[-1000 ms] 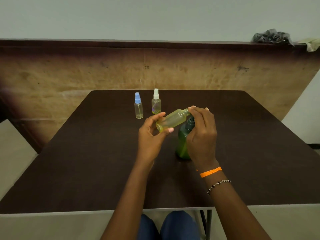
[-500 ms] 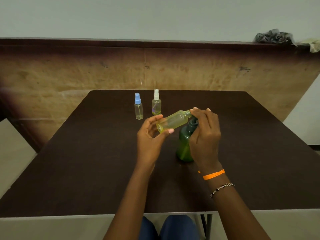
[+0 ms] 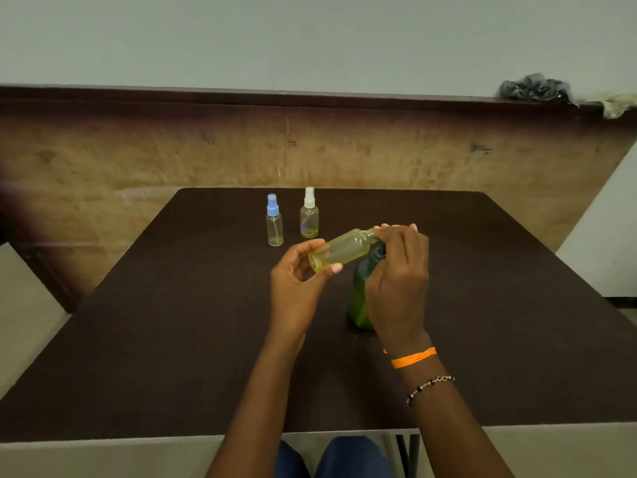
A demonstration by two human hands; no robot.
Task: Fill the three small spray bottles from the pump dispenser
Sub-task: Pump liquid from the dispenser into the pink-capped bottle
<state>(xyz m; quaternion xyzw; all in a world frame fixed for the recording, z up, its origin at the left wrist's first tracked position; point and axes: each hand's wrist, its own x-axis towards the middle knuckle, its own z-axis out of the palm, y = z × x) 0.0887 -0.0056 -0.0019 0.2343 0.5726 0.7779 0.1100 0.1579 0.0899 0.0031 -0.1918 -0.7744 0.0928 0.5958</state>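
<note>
the yellow spray bottle (image 3: 339, 250) is held in the air above the middle of the table (image 3: 172, 322), tilted almost flat with its bottom toward the left hand and its neck pointing up and to the right. the left hand (image 3: 296, 291) grips it near the bottom, thumb on the near side and fingers curled over the far side. the right hand (image 3: 396, 281) has its fingertips pinched at the bottle's neck; what they hold there is hidden by the fingers. directly behind and below the right hand stands the green pump dispenser (image 3: 358, 298), upright on the table, its dark top just under the yellow bottle's neck and partly covered by the hand. further back, near the table's far edge, two more small bottles stand upright side by side and a little apart: the blue-capped bottle (image 3: 274, 220) on the left, looking clear, and the white-capped bottle (image 3: 309, 213) on the right, with a little yellowish liquid at its bottom. an orange band (image 3: 413, 357) and a beaded bracelet (image 3: 429, 388) sit on the right wrist.
</note>
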